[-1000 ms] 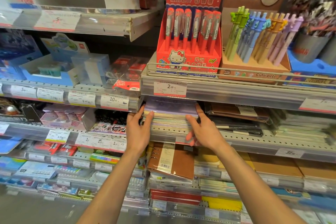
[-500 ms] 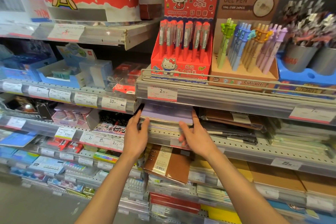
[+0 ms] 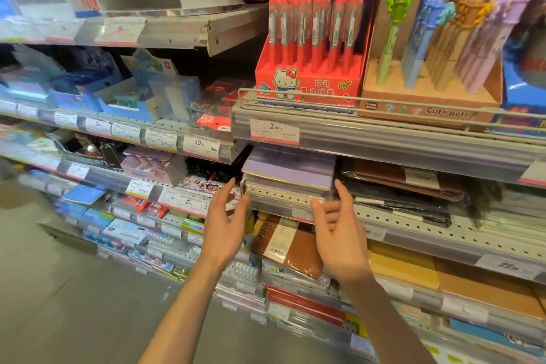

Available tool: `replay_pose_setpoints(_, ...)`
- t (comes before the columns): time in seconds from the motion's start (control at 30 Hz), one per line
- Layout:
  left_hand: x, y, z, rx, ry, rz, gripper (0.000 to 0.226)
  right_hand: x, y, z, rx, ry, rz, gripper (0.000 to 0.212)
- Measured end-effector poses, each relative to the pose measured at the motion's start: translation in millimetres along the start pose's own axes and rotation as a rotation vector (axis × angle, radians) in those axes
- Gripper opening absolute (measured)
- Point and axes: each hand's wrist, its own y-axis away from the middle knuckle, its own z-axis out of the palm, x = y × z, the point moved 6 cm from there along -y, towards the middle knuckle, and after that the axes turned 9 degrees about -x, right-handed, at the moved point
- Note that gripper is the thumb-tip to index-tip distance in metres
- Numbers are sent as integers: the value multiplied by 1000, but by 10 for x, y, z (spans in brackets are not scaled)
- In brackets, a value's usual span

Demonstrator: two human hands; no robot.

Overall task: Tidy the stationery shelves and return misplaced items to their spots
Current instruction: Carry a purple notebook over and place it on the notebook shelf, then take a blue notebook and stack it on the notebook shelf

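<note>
I see both hands spread with relaxed fingers, gripping nothing: my left hand just left of the purple notebook stack, my right hand just below its right corner. The stack lies on the perforated shelf, beneath the red pen display.

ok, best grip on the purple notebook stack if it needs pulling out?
Probably the two short side edges of the purple notebook stack, from the front: it lies flat under the shelf above, only front and sides exposed. Left hand and right hand already flank it, open.
</note>
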Motion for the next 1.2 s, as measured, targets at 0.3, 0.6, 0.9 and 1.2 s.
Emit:
replay_pose_setpoints(0.3, -784, 624, -453, -6, -69, -102, 51, 385, 399, 961, -116, 203, -2, 58)
replay_pose_setpoints(0.6, -1695, 741, -2053, -5, -87, -208, 43, -240, 393, 2599, -386, 225, 38, 53)
replay_pose_setpoints(0.9, -2182, 404, -3865, 129, -187, -187, 38, -1199, 55, 4325, -456, 226, -95, 46)
replay_pose_setpoints(1.2, -2714, -205, -5013, 255, -234, -190, 34, -1869, -617, 5688, -553, 258, -201, 39)
